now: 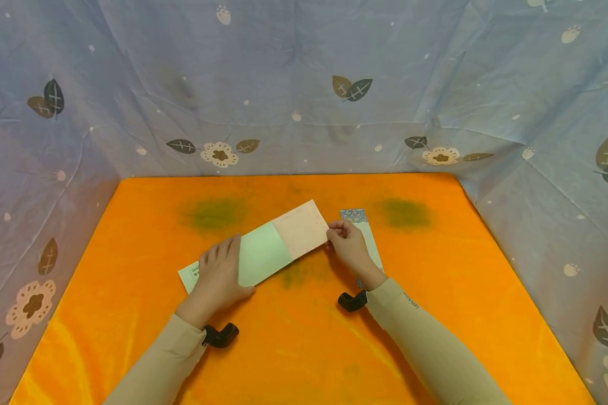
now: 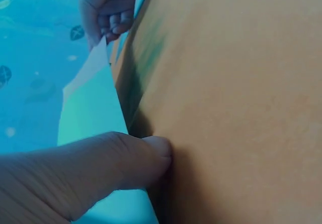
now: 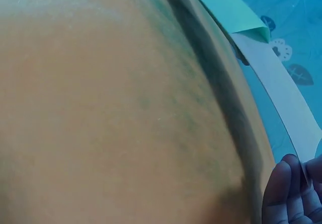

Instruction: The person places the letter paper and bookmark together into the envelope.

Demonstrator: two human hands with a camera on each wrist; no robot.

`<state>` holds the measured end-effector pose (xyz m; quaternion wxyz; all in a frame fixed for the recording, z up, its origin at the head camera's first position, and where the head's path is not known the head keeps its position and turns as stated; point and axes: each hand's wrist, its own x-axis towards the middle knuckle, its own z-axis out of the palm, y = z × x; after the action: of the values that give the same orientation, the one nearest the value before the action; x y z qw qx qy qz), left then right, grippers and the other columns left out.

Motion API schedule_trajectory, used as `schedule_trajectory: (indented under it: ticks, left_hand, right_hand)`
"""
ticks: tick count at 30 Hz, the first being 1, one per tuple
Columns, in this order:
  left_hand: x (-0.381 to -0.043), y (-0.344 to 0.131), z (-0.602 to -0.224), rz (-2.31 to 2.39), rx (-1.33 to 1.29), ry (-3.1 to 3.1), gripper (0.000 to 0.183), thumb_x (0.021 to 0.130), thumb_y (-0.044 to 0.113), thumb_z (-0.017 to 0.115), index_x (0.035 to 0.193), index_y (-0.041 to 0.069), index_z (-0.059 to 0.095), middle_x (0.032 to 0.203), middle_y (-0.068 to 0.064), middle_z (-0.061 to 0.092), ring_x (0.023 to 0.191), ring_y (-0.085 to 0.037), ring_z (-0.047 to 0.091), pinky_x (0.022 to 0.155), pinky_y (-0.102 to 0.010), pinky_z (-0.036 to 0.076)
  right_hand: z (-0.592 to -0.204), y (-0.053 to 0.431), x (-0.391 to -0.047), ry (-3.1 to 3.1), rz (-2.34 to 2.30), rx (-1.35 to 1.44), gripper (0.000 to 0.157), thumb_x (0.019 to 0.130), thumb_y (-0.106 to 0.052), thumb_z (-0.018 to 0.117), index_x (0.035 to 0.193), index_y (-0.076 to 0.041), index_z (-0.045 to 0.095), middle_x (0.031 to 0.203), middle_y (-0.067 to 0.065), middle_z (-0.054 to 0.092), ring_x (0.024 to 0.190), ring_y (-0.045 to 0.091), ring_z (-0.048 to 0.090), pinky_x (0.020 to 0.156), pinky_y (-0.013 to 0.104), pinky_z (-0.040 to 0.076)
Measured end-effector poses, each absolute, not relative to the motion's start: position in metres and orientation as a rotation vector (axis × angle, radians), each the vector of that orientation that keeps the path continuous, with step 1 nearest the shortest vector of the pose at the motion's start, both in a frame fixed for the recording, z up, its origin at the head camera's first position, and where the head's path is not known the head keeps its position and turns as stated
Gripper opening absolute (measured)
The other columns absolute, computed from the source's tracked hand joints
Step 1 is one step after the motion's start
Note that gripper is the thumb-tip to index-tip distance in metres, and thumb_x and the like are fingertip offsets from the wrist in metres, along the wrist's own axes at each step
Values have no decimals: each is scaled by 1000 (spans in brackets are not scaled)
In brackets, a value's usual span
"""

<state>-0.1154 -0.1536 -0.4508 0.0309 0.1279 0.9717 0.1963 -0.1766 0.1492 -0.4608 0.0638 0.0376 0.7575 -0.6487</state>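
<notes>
A long pale green paper sleeve lies slanted in the head view, with small print at its left end. From its right end sticks out a pinkish-white sheet; the right wrist view shows the sleeve's mouth bowed open around this sheet. My left hand grips the sleeve across its width, fingers at the far edge. Its thumb crosses the sleeve and reaches past the near edge. At the sheet's right corner, my right hand pinches it between thumb and fingers. That end is lifted off the cloth.
Beneath and behind the right hand lies a long pale strip with glittery ends, partly hidden. Orange cloth covers the table, with dark greenish patches. Patterned grey-blue curtains stand at the back and both sides.
</notes>
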Motion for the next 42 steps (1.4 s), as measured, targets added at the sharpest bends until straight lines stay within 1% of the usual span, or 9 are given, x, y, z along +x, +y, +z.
schedule_trajectory:
  ticks: [7, 15, 26, 31, 37, 42]
  left_hand:
    - [-114, -152, -450, 633, 353, 2956, 119, 70, 45, 85, 153, -2, 14, 152, -23, 23, 133, -47, 23, 105, -62, 15]
    - [-115, -153, -448, 630, 332, 2930, 118, 71, 45, 84, 153, -2, 13, 153, -24, 22, 133, -48, 22, 105, -62, 15]
    - [-115, -154, -448, 638, 328, 2923, 119, 70, 46, 85, 153, -1, 13, 153, -24, 21, 133, -47, 22, 105, -62, 15]
    - [-116, -155, -449, 641, 340, 2921, 119, 71, 45, 84, 154, -1, 12, 154, -23, 21, 134, -47, 21, 105, -61, 14]
    - [-116, -155, -449, 647, 358, 2920, 118, 71, 44, 84, 153, -1, 13, 154, -23, 21, 134, -47, 21, 105, -62, 15]
    - [-116, -155, -449, 644, 363, 2920, 118, 71, 45, 84, 153, -2, 13, 154, -24, 21, 134, -47, 22, 105, -62, 15]
  right_hand:
    - [-467, 148, -179, 2178, -1968, 203, 22, 100, -9, 53, 120, -1, 55, 101, 18, 60, 86, 31, 64, 77, 37, 57]
    - [-471, 145, -181, 2229, -1925, 219, 21, 100, -8, 53, 118, 0, 56, 98, 18, 59, 82, 27, 65, 75, 34, 57]
    - [-465, 144, -179, 2204, -1949, 206, 23, 100, -9, 51, 122, -6, 56, 98, 20, 61, 81, 31, 65, 74, 38, 57]
    - [-463, 141, -179, 2199, -1962, 192, 22, 100, -9, 52, 121, -7, 58, 97, 21, 61, 82, 32, 65, 75, 38, 57]
    - [-462, 138, -179, 2235, -1936, 191, 22, 100, -10, 53, 121, -9, 59, 100, 18, 61, 82, 33, 64, 76, 38, 57]
    - [-462, 135, -180, 2265, -1918, 176, 22, 99, -10, 53, 120, -8, 61, 99, 18, 61, 81, 32, 64, 75, 37, 57]
